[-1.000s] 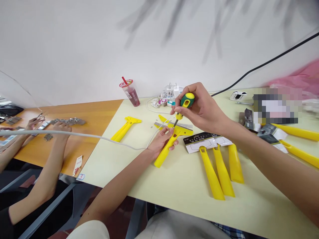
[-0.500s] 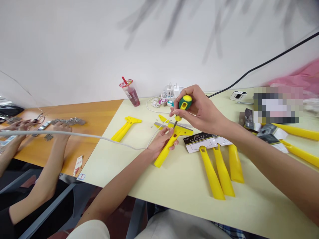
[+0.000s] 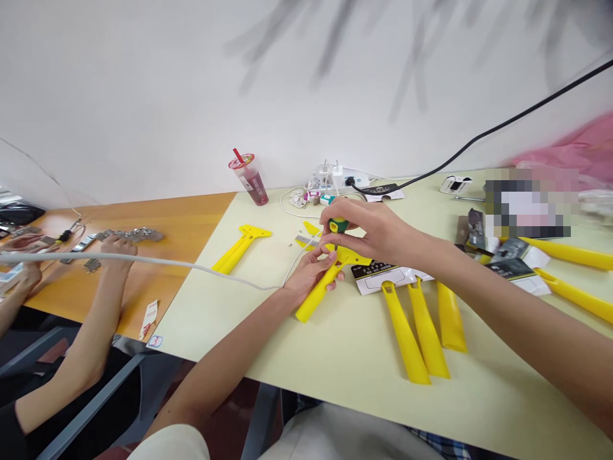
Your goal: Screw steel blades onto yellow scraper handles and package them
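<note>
My left hand [image 3: 310, 276] is closed round a yellow plastic scraper [image 3: 318, 296], its handle slanting down to the left and its wide head pointing away. Over that head, my right hand [image 3: 366, 225] grips a short green and yellow screwdriver [image 3: 338, 225]. The shaft points down at the scraper head; my fingers hide most of it, and I cannot see whether the tip sits in a screw. Just beyond lie a loose yellow head piece [image 3: 312, 228] and a metal blade [image 3: 304, 241]. Another yellow scraper [image 3: 242, 248] rests on the table to the left.
Packaged yellow scrapers [image 3: 406, 335] lie to the right, with more [image 3: 572, 254] farther right. A drink cup [image 3: 252, 182] and a power strip [image 3: 352, 176] stand near the wall. A white cable [image 3: 201, 263] crosses in front. At left, a co-worker's hands [image 3: 117, 246] are over an orange table [image 3: 191, 220].
My right hand has lowered the screwdriver toward the scraper head and now covers more of it. The left hand keeps its hold, almost unmoved. The power strip's black plug has come into view.
</note>
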